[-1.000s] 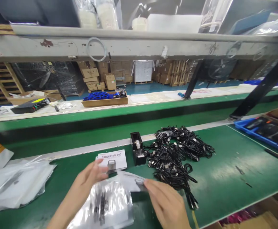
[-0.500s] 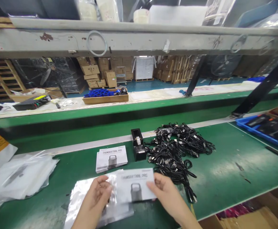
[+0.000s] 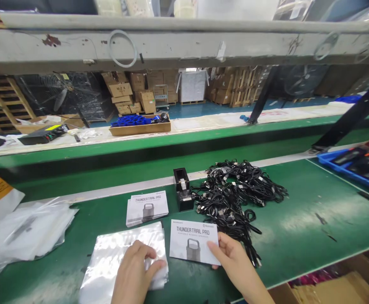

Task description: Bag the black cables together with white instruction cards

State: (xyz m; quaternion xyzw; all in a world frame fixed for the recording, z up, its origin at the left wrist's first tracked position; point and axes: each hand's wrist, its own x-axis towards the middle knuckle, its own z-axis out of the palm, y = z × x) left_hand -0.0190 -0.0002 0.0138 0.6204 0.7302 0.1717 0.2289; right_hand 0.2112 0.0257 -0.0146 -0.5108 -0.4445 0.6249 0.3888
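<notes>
Head view gives me the booklet [image 3: 193,241] lying flat on the green table [image 3: 298,219] toward its near edge, my right hand [image 3: 233,261] pinching its near right corner between thumb and fingers. My left hand [image 3: 137,270] rests palm down, loosely open, on the clear bags [image 3: 115,257] just left of it, gripping nothing. Farther off sit a booklet stack [image 3: 147,207], a tape dispenser [image 3: 182,195] and, to the right, a heap of black cables [image 3: 238,190].

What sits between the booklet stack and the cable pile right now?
A black tape dispenser stands between the booklet stack and the cable pile, up against the cables, as the head view shows.
</notes>
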